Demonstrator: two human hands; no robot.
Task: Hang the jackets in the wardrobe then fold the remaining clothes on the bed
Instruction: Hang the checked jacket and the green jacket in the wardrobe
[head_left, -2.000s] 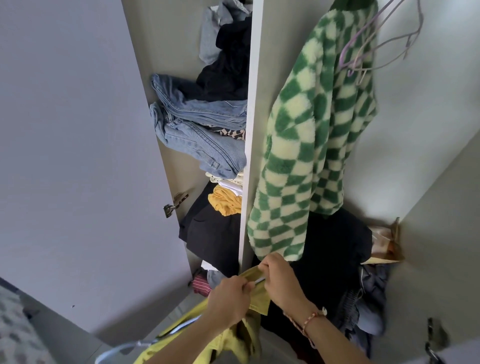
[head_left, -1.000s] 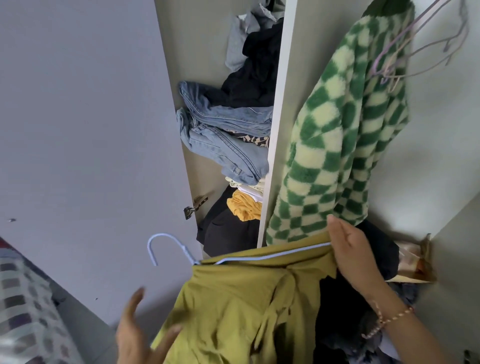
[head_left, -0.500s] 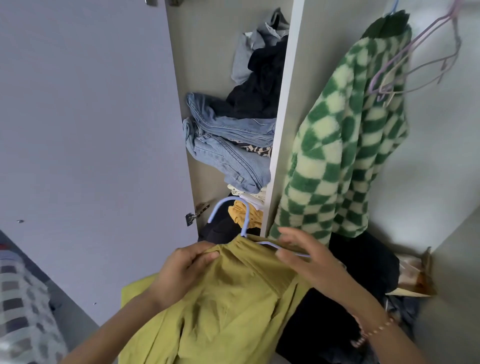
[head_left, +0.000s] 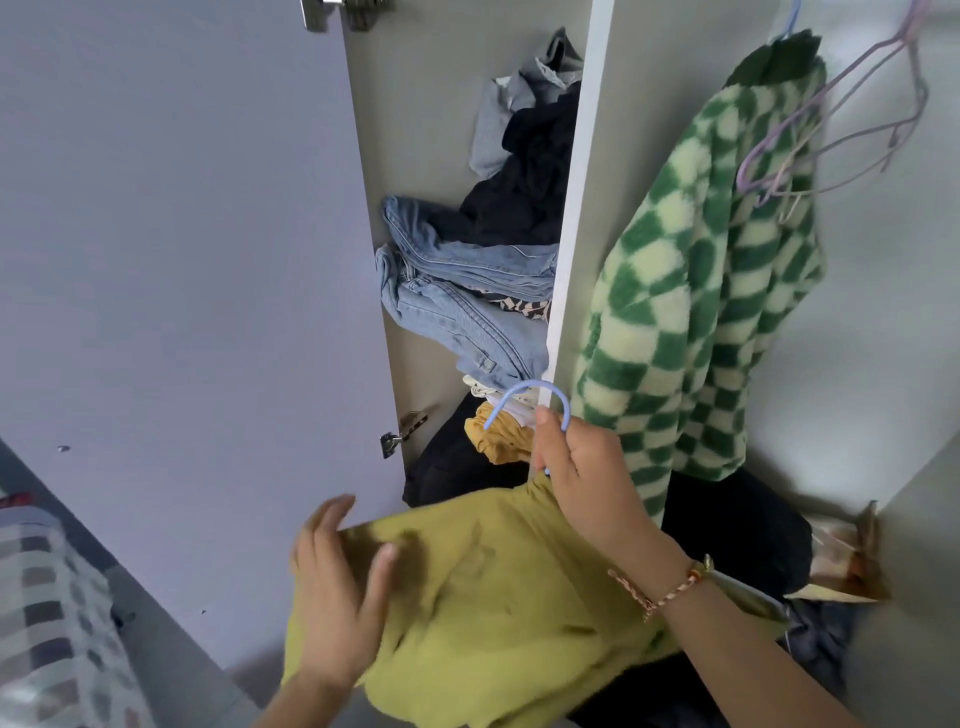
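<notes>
While the wardrobe door (head_left: 182, 234) hangs wide open on the left, the inside is pretty crammed. A white divider (head_left: 574, 197) splits it. The left side has shelves stuffed with dark clothes (head_left: 535, 176), crumpled jeans (head_left: 457, 306) and a mustard top (head_left: 498, 439) lower down. On the right side a fuzzy green checkered jacket (head_left: 691, 291) is already hanging, with a few empty lilac hangers (head_left: 774, 176) just beside it up top. Below that sit a heap of black clothes (head_left: 727, 530) and a crinkled paper bag (head_left: 841, 561) in the corner. A bit of checked bedding (head_left: 47, 597) shows at the far left edge. The yellow-green jacket (head_left: 493, 597) is out in front of the wardrobe, low in the view, draped on a blue hanger (head_left: 532, 385) whose hook pokes up right in front of the divider's edge, so the divider and the checkered jacket's hem are directly behind it. Now the 2 hands: the right hand (head_left: 587, 483), with a braided bracelet (head_left: 670, 587) on its wrist, has its fingers curled round the hanger's neck just under the hook. The left hand (head_left: 337, 587) is a bit blurred, fingers fairly straight and spread, laid against the jacket's left shoulder, with the thumb on the fabric.
</notes>
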